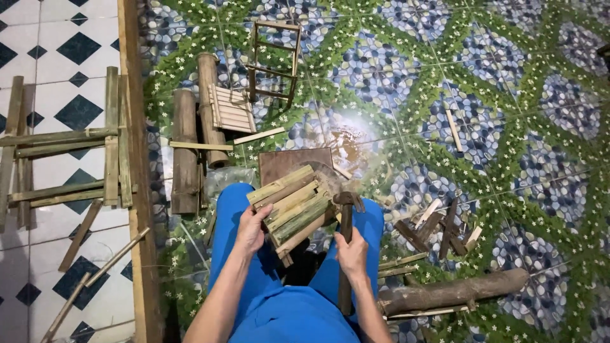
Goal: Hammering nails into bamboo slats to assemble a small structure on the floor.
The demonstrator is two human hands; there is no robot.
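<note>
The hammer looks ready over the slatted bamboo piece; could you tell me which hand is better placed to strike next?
Probably the right hand: it grips the hammer by its handle, head beside the bamboo slat panel. The left hand is occupied steadying the panel's edge.

Slatted bamboo panel tilted on lap, claw hammer upright beside.

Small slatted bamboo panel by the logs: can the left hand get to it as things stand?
Probably not right away: the left hand is gripping the bamboo slat assembly on the lap, and the small slatted bamboo panel lies well ahead on the floor.
</note>
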